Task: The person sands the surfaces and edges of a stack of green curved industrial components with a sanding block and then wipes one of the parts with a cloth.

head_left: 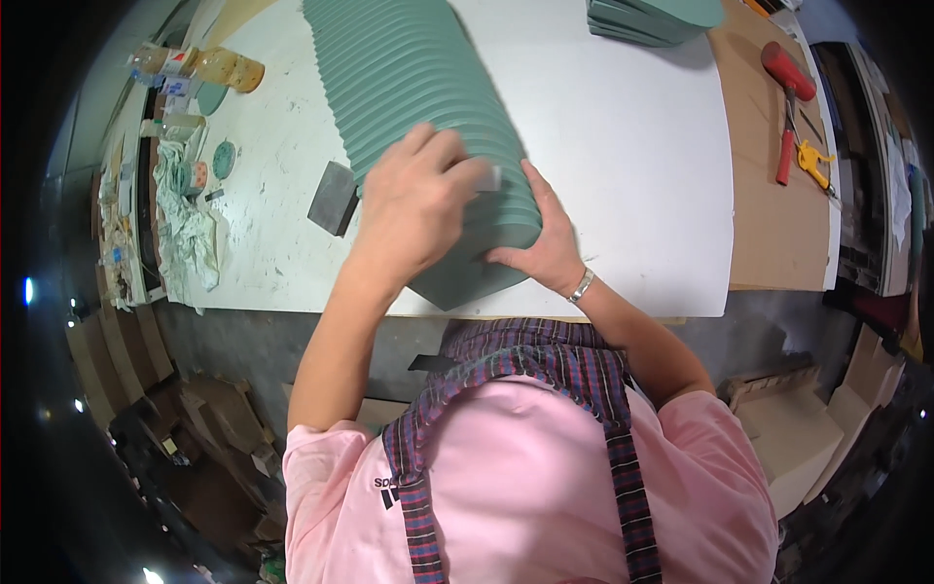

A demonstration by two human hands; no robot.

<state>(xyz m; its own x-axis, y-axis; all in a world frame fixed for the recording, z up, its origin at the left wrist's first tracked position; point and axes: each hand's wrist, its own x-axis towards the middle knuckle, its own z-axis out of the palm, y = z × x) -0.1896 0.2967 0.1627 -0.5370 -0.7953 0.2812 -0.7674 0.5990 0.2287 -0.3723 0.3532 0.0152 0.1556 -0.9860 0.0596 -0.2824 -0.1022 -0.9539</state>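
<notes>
A long row of overlapping green sheets point(428, 88) lies fanned out on the white table, its near end in front of me. Above this near part is my left hand point(413, 195), fingers curled and slightly blurred. A small whitish piece point(496, 178) shows at its fingertips; its kind cannot be made out. My right hand point(553, 238) rests against the right edge of the near sheets, thumb on top and fingers stretched along the side. Just left of the row, by my left wrist, sits a dark grey block point(332, 198).
Another stack of green sheets point(652, 21) lies at the far right. A red mallet point(786, 107) and a yellow air gun point(813, 161) are on brown board at right. Bottles point(229, 70), a crumpled cloth point(187, 219) and a round green-stained lid point(224, 160) occupy the left side.
</notes>
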